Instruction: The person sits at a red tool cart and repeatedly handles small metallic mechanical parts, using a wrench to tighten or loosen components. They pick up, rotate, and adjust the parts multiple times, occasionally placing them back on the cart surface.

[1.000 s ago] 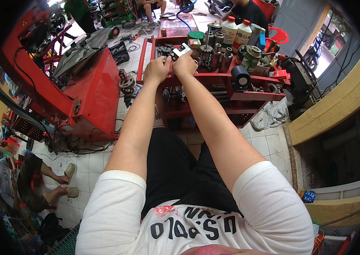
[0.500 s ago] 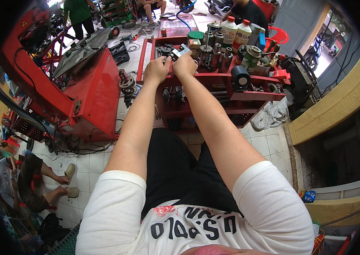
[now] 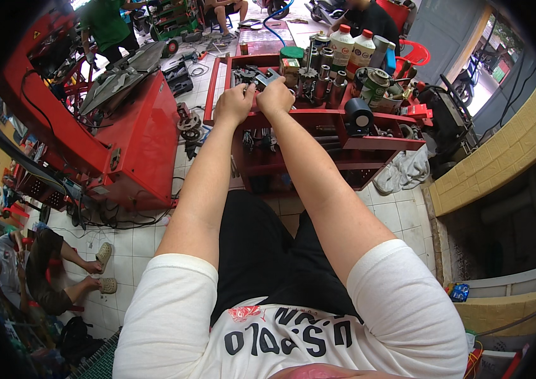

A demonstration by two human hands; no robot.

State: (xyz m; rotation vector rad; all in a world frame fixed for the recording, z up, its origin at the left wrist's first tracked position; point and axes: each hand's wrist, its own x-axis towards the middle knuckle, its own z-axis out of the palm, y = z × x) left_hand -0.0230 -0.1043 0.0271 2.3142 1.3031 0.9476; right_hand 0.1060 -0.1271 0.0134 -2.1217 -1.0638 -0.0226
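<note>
Both my arms reach forward over the red tool cart [image 3: 318,117]. My right hand [image 3: 275,98] is closed round a small flat silvery-blue piece [image 3: 268,78] whose kind I cannot make out. Beside it, my left hand [image 3: 234,104] has its fingers curled in near the piece; whatever they pinch is hidden behind the hand. Dark metal parts [image 3: 243,74] lie in the cart's top tray just past my left fingers. A round tin with a green lid [image 3: 292,53] stands to the right of the piece.
White bottles with red caps [image 3: 342,45], metal sockets [image 3: 322,82] and a green-and-white can [image 3: 377,83] crowd the cart's right side. A black cylinder [image 3: 358,117] sits at its front edge. Left stands a large red machine [image 3: 138,145]. A grey cloth [image 3: 402,169] lies on the floor.
The silvery-blue piece has tilted in my right hand and looks darker, with a slight turn of that hand. My left hand stays nearly still. A person in green at back left has shifted left.
</note>
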